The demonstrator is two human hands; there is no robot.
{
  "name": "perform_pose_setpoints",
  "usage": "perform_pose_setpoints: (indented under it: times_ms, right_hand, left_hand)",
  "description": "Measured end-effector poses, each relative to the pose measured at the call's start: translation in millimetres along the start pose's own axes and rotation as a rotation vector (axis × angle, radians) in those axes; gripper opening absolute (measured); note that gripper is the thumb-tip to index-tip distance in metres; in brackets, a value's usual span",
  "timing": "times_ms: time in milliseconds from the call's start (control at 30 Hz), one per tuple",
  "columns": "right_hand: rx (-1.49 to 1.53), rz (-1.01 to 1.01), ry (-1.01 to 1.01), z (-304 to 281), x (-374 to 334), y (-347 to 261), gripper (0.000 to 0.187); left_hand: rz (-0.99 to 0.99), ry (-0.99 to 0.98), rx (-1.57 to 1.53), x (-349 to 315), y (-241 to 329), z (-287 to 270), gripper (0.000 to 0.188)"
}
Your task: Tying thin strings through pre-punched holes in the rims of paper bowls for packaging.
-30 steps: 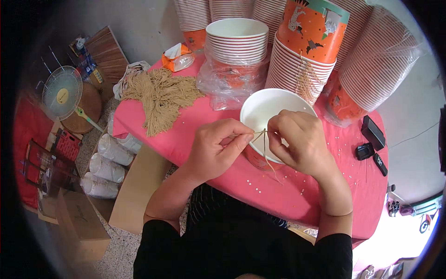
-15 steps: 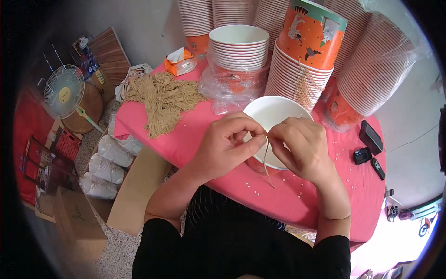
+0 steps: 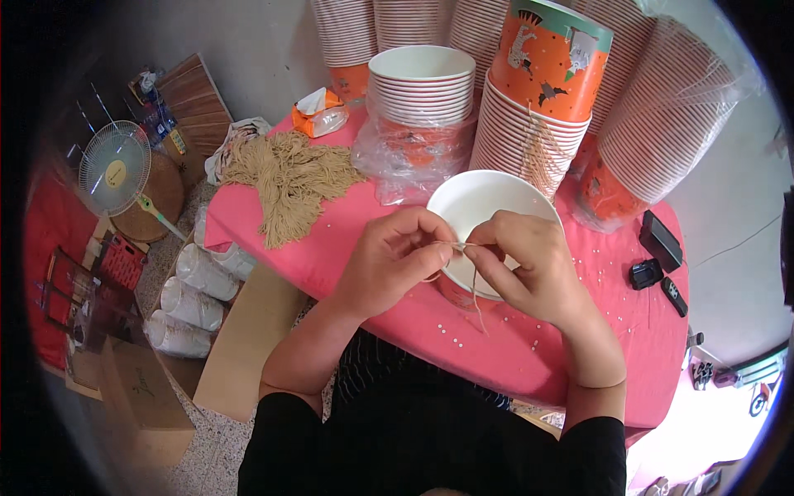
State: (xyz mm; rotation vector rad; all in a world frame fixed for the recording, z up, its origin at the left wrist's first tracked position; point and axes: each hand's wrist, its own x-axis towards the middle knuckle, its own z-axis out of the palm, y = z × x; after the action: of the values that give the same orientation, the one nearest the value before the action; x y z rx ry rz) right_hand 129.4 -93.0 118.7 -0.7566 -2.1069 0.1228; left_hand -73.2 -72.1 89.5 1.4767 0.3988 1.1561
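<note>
Over the near rim of a white-lined paper bucket (image 3: 496,194), my left hand (image 3: 397,258) and my right hand (image 3: 528,260) face each other with fingertips pinched. Both grip a thin tan string (image 3: 477,302), stretched short between them. One loose end dangles below the right fingers, in front of the bucket's orange outer wall. Behind the bucket rises a nested stack of paper buckets (image 3: 529,136) with some string hanging down its side. A bundle of tan strings (image 3: 294,178) lies on the pink-covered table (image 3: 389,331), to the left.
Plastic-wrapped bucket stacks (image 3: 662,124) line the table's back and right. An orange tissue pack (image 3: 320,112) lies behind the string bundle. A black box (image 3: 660,241) and a remote (image 3: 674,296) sit at right; small white dots are scattered nearby. A fan (image 3: 116,169) stands left.
My hands have drawn slightly apart, with a short span of string now showing between the fingertips. The left hand shifted a little left, and a string loop shows beneath its fingers.
</note>
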Motion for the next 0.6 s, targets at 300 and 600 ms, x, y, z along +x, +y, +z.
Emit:
perform_pose_setpoints:
  times_ms: [300,600]
  right_hand:
    - [-0.180,-0.135,0.019,-7,2,-6,0.013]
    - [-0.552,-0.386,0.143,-35,2,2,0.027]
  left_hand:
    - [-0.091,-0.052,0.040,-5,3,1,0.005]
    - [0.262,0.019,0.607,-8,-8,-8,0.008]
